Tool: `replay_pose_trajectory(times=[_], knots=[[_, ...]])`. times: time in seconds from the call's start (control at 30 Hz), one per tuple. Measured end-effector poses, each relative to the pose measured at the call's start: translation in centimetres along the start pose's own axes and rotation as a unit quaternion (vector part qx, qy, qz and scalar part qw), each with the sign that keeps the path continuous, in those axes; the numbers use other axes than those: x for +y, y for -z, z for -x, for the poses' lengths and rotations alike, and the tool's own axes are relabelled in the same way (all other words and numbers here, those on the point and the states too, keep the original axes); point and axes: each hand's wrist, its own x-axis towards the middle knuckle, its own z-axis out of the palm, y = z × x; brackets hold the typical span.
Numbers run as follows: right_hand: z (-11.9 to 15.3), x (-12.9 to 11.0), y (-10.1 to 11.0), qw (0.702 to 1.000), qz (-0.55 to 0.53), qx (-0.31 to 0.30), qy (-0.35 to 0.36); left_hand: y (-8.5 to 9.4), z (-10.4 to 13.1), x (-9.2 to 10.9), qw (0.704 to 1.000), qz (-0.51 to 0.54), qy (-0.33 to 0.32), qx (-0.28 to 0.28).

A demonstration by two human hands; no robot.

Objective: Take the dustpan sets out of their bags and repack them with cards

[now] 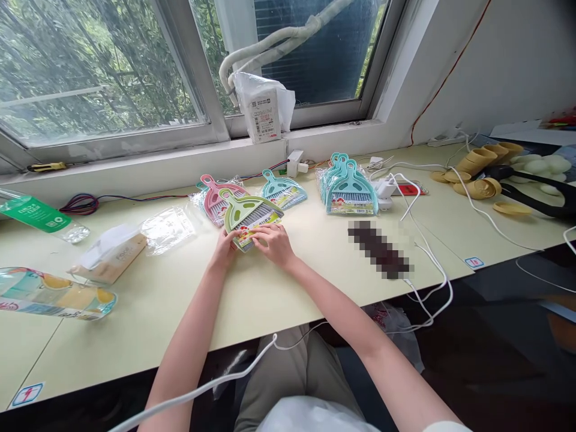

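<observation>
A green dustpan-and-brush set (240,211) with a printed label card is tilted up above the table in front of me. My left hand (224,247) grips its lower left corner. The fingers of my right hand (275,242) lie across the label at the lower right edge; the thumb side is partly hidden. Just behind it lies a pink dustpan set (210,193), partly covered. A blue dustpan set (283,191) rests a little further right. Several teal dustpan sets (351,192) in clear wrapping stand stacked to the right.
Clear plastic bags (168,230), a tissue pack (110,253) and two bottles, one green-labelled (38,215), are on the left. White cables (434,264) run along the right, beside a pixelated dark object (380,251) and yellow cups (479,161). A wrapped box (263,115) stands on the windowsill.
</observation>
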Motion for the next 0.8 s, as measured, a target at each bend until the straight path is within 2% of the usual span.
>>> replay_pose_trajectory(times=[0.1,0.17,0.27,0.33,0.37,0.43,0.5,0.57,0.63,0.8], knots=[[0.0,-0.2,0.0,1.0,-0.003,-0.002,-0.02,-0.1,-0.1,0.1,1.0,0.008,0.001,0.012],[-0.1,-0.4,0.1,0.999,-0.002,0.022,-0.048,-0.4,0.0,0.2,1.0,0.01,0.002,0.015],[-0.2,-0.2,0.2,0.979,-0.035,0.146,-0.135,-0.7,0.0,0.4,1.0,0.019,0.006,0.016],[-0.4,0.1,0.0,0.94,-0.117,0.248,-0.205,-0.9,0.0,0.4,1.0,0.026,0.007,0.013],[-0.4,0.3,-0.2,0.914,-0.181,0.274,-0.236,-0.9,-0.1,0.4,1.0,0.028,0.007,0.013],[-0.6,0.7,-0.6,0.861,-0.338,0.251,-0.284,-0.8,-0.1,0.3,1.0,0.026,0.007,0.013],[-0.7,0.8,-1.1,0.799,-0.48,0.169,-0.321,-0.8,-0.2,0.2,1.0,0.018,0.006,0.007],[-0.9,0.8,-1.2,0.746,-0.555,0.118,-0.348,-0.7,-0.2,0.1,1.0,0.008,0.003,-0.006],[-1.0,0.7,-1.1,0.72,-0.579,0.115,-0.364,-0.7,-0.1,0.1,1.0,0.0,-0.004,-0.017],[-1.2,0.9,-0.2,0.702,-0.597,0.122,-0.369,-1.0,-0.3,0.1,0.999,-0.035,-0.003,-0.021]])
